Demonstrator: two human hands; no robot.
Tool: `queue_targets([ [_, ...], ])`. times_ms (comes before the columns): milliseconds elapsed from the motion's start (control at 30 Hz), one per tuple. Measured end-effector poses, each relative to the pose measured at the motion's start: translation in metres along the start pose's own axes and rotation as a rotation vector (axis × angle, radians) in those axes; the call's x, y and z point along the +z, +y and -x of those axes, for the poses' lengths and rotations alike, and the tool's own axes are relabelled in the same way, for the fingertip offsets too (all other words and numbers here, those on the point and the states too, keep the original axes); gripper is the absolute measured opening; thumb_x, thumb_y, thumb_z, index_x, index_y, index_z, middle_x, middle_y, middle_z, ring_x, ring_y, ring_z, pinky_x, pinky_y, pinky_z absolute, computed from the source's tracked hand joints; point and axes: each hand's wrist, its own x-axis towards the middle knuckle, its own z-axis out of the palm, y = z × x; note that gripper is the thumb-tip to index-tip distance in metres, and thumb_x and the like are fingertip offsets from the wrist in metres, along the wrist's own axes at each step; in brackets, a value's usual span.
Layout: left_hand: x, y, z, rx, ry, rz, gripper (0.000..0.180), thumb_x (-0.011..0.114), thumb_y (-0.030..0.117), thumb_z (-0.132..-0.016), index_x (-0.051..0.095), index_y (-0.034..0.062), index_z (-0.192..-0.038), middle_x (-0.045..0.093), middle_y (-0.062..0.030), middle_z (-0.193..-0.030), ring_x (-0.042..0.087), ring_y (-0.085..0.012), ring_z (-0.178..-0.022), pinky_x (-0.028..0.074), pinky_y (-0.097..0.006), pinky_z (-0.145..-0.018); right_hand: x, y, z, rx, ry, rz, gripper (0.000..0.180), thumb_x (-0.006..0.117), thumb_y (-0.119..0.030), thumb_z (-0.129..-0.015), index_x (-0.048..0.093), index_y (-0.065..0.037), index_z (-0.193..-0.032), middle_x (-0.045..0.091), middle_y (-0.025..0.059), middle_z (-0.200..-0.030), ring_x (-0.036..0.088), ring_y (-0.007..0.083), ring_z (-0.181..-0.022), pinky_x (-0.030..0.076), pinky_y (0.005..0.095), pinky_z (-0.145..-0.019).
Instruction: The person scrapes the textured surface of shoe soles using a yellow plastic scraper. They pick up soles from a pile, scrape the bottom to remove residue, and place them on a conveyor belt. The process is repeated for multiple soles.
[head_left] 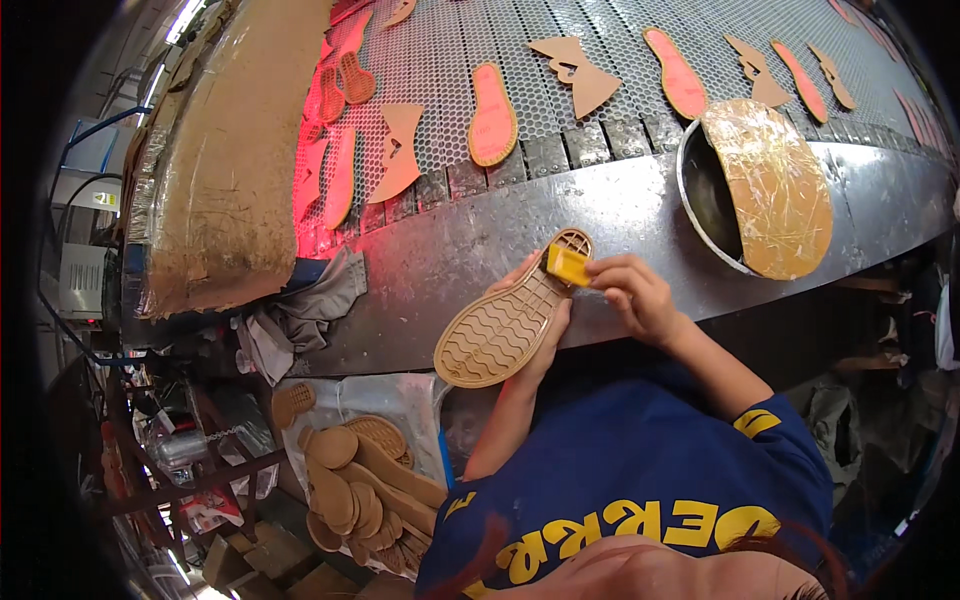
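Observation:
My left hand [540, 345] holds a tan rubber shoe sole [500, 325] from beneath, tread side up, toe pointing away from me. Its fingertips show at the sole's far edge. My right hand [640, 295] pinches a small yellow block [568, 265] and presses it against the toe end of the sole. Both hands are over the near metal edge [620, 210] of a conveyor.
A mesh conveyor belt [440, 60] carries orange insoles [493, 115] and tan cut pieces [398, 150]. A round metal pot [705, 190] with a tan oval lid [775, 190] sits at right. Grey rags [310, 310] hang at left. Several tan soles [360, 480] lie piled at lower left.

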Motion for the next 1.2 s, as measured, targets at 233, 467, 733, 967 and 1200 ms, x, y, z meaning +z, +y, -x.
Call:
queue_targets([
  [233, 0.005, 0.008, -0.004, 0.082, -0.028, -0.016, 0.062, 0.069, -0.005, -0.082, 0.032, 0.0069, -0.129, 0.042, -0.0188, -0.142, 0.046, -0.0256, -0.131, 0.036, -0.038, -0.111, 0.006, -0.009, 0.002, 0.047, 0.091, 0.036, 0.012, 0.059, -0.010, -0.094, 0.061, 0.001, -0.100, 0.064, 0.0170, -0.106, 0.064, 0.0328, -0.096, 0.053, 0.0372, -0.082],
  [467, 0.010, 0.012, -0.002, 0.111, 0.010, -0.115, 0.063, 0.073, -0.002, -0.080, 0.035, 0.0040, -0.130, 0.047, -0.0189, -0.137, 0.050, -0.0238, -0.125, 0.042, -0.035, -0.106, 0.005, -0.007, 0.004, -0.003, 0.110, 0.051, 0.014, 0.061, -0.011, -0.093, 0.061, 0.001, -0.101, 0.063, 0.0176, -0.108, 0.064, 0.0326, -0.094, 0.053, 0.0369, -0.082],
  [733, 0.020, 0.035, -0.008, 0.123, 0.002, -0.245, 0.056, 0.072, 0.000, -0.080, 0.043, -0.0028, -0.127, 0.054, -0.0209, -0.130, 0.055, -0.0254, -0.120, 0.045, -0.035, -0.102, 0.000, 0.002, 0.010, 0.009, 0.156, 0.138, 0.019, 0.063, -0.013, -0.092, 0.062, 0.001, -0.104, 0.063, 0.0183, -0.105, 0.065, 0.0317, -0.089, 0.055, 0.0362, -0.074],
  [967, 0.016, 0.025, -0.008, 0.204, 0.019, -0.275, 0.055, 0.073, 0.001, -0.079, 0.045, -0.0028, -0.127, 0.053, -0.0207, -0.131, 0.055, -0.0258, -0.121, 0.044, -0.035, -0.102, 0.010, -0.009, 0.011, 0.001, 0.207, 0.322, 0.021, 0.067, -0.014, -0.088, 0.063, 0.000, -0.103, 0.065, 0.0158, -0.094, 0.067, 0.0291, -0.073, 0.055, 0.0349, -0.060],
  [1200, 0.015, 0.027, -0.008, 0.140, 0.016, -0.307, 0.055, 0.073, 0.000, -0.080, 0.046, -0.0013, -0.128, 0.053, -0.0194, -0.132, 0.055, -0.0233, -0.121, 0.045, -0.033, -0.101, -0.002, -0.037, 0.013, -0.155, 0.183, 0.201, 0.019, 0.067, -0.012, -0.089, 0.063, 0.003, -0.100, 0.067, 0.0168, -0.093, 0.068, 0.0300, -0.075, 0.056, 0.0337, -0.062],
])
